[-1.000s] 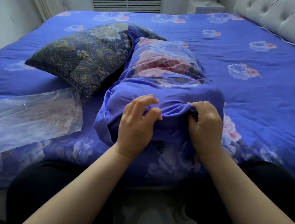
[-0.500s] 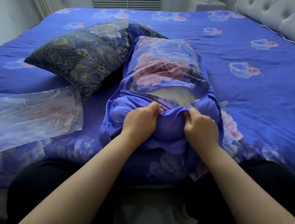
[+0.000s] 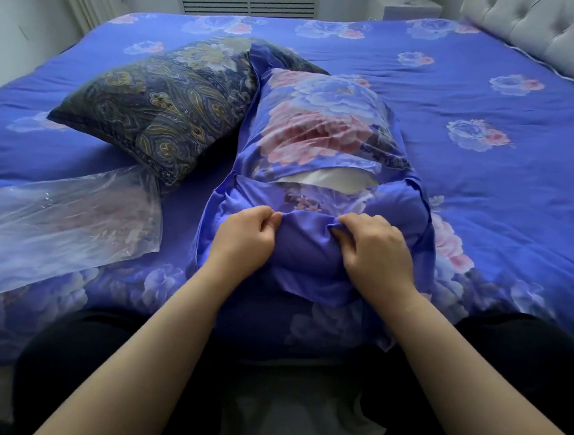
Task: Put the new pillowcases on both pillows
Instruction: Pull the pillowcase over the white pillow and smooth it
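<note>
A pillow in a new blue floral pillowcase (image 3: 324,124) lies lengthwise on the bed in front of me. A strip of the white pillow (image 3: 329,179) shows through the case's opening. My left hand (image 3: 242,238) and my right hand (image 3: 375,251) each pinch the blue inner flap (image 3: 305,253) at the near end, fingers curled into the fabric. A second pillow in a dark paisley case (image 3: 164,104) lies to the left, touching the first.
A clear plastic bag (image 3: 58,220) lies flat on the blue floral bedspread (image 3: 487,185) at the left. A grey tufted headboard (image 3: 550,35) runs along the right. A white nightstand (image 3: 408,5) and a vent stand behind the bed.
Both hands slid toward me and slightly apart, pulling the flap back. The white pillow, covered a second ago, now shows in a wider gap at the opening.
</note>
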`<action>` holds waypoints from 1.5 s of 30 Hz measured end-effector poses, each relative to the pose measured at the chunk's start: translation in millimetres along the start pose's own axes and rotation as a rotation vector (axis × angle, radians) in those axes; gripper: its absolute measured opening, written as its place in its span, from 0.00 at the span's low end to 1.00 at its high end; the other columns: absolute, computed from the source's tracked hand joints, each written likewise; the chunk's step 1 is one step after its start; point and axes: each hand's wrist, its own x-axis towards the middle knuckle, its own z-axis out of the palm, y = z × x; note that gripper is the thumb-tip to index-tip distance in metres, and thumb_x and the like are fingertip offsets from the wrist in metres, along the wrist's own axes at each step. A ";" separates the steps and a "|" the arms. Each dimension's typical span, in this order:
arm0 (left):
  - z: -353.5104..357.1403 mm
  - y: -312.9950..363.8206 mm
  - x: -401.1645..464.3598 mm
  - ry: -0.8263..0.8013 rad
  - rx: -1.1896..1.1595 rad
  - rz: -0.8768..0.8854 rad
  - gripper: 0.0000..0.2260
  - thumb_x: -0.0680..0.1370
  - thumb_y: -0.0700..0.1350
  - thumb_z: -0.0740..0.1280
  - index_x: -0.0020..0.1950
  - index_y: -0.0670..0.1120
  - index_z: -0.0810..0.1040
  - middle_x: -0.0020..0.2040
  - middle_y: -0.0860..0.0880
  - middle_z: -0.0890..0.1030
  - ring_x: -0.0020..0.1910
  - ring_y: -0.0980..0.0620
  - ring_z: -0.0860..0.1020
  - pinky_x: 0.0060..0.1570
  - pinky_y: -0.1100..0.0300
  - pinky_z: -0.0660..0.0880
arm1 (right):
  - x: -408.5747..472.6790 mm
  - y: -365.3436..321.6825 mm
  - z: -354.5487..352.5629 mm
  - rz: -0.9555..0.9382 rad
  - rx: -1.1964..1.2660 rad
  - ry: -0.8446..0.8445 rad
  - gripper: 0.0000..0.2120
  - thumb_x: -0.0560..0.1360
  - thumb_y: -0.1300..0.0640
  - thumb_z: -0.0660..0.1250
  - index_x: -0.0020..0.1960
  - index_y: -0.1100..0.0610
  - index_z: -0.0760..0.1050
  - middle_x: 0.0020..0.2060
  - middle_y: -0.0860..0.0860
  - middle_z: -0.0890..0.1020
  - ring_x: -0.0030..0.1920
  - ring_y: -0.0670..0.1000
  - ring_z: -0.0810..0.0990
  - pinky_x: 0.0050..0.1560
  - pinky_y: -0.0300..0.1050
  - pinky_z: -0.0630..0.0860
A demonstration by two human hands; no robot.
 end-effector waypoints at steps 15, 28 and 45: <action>-12.0 -3.0 31.4 0.311 0.211 0.031 0.12 0.80 0.49 0.58 0.48 0.44 0.77 0.46 0.37 0.81 0.48 0.35 0.77 0.42 0.49 0.69 | -56.3 24.1 -1.4 0.175 0.187 0.325 0.23 0.71 0.44 0.70 0.57 0.59 0.71 0.52 0.60 0.74 0.56 0.57 0.71 0.60 0.49 0.69; 28.3 41.7 -20.1 0.283 -0.039 0.510 0.10 0.77 0.43 0.62 0.54 0.43 0.79 0.51 0.47 0.80 0.50 0.45 0.76 0.53 0.54 0.72 | -68.9 21.0 -5.3 0.359 -0.018 0.041 0.08 0.72 0.52 0.67 0.40 0.56 0.78 0.26 0.60 0.79 0.26 0.63 0.78 0.25 0.46 0.70; 40.8 54.2 4.3 -0.101 -0.222 0.523 0.14 0.75 0.56 0.64 0.54 0.52 0.82 0.57 0.56 0.79 0.57 0.59 0.76 0.57 0.63 0.72 | -50.4 27.2 -24.8 0.502 0.043 -0.199 0.05 0.75 0.54 0.62 0.46 0.56 0.72 0.43 0.60 0.81 0.47 0.63 0.78 0.40 0.49 0.67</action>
